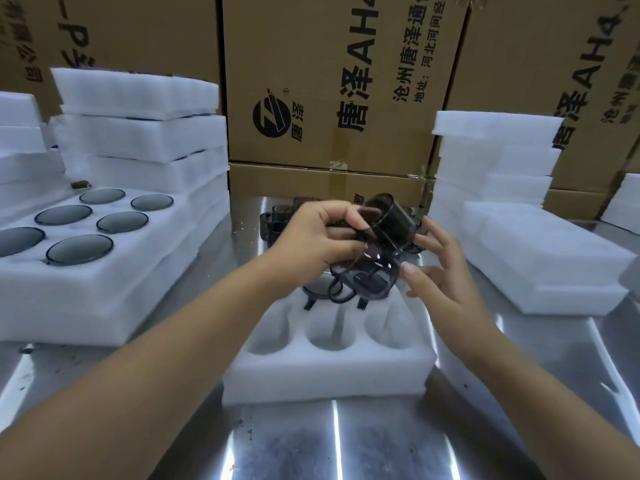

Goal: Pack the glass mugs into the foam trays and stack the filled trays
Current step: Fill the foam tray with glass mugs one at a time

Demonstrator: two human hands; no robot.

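Two glass mugs (389, 220) are being gripped by the curled left hand (318, 233) above the foam tray (329, 372), steadied by the spread-fingered right hand (446, 268). Slick, fragile glass is being judged safest held by the handles.

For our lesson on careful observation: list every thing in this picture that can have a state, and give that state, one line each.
left grip: curled round the tilted upper mug, above the centre tray
right grip: fingers straight, thumb touching the lower mug
centre tray: near three pockets empty
left tray: all six pockets filled
cardboard box: closed
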